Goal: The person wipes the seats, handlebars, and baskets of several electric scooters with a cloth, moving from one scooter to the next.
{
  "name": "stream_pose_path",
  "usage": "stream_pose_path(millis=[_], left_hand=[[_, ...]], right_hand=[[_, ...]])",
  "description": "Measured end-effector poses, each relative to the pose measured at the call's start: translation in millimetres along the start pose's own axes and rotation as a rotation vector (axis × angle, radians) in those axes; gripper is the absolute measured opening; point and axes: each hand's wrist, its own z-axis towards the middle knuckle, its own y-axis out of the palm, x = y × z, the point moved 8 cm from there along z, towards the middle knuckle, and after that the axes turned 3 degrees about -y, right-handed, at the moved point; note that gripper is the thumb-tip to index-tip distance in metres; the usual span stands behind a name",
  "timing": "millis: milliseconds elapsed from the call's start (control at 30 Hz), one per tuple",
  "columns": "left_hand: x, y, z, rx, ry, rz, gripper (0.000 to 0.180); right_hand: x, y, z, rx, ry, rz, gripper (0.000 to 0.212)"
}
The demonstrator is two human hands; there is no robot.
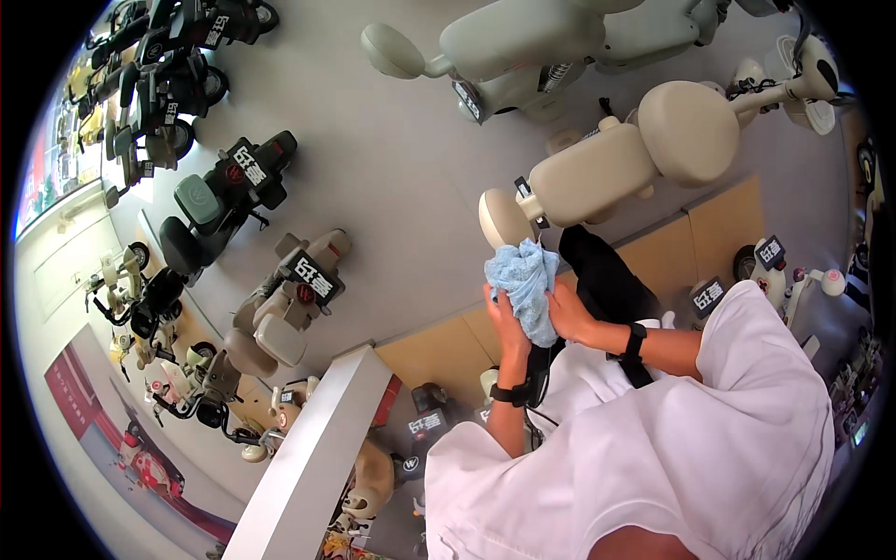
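Note:
A crumpled light-blue cloth (525, 285) is bunched between my two hands in front of my body. My left hand (505, 325) grips its lower left side, the fingers partly covered by the folds. On the other side my right hand (568, 313) presses against the cloth with its fingers closed on it. Just beyond the cloth is the beige backrest (504, 220) of a beige electric scooter; whether the cloth touches it I cannot tell. The scooter's long rear seat (594, 174) and rounded front seat (689, 133) stretch away to the upper right.
A grey-green scooter (523, 37) stands beyond the beige one. Dark scooters (229, 187) and a beige-brown scooter (289, 299) are parked at the left. A white partition (313, 457) rises at the lower left. Several more scooters stand behind me at the right.

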Motion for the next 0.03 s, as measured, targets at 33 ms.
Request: stream_pose_path(millis=[33], left_hand=[[15.0, 6.2, -5.5, -0.054, -0.028, -0.071, 0.042]], right_hand=[[-10.5, 5.1, -2.8, -0.106, -0.018, 0.038, 0.053]])
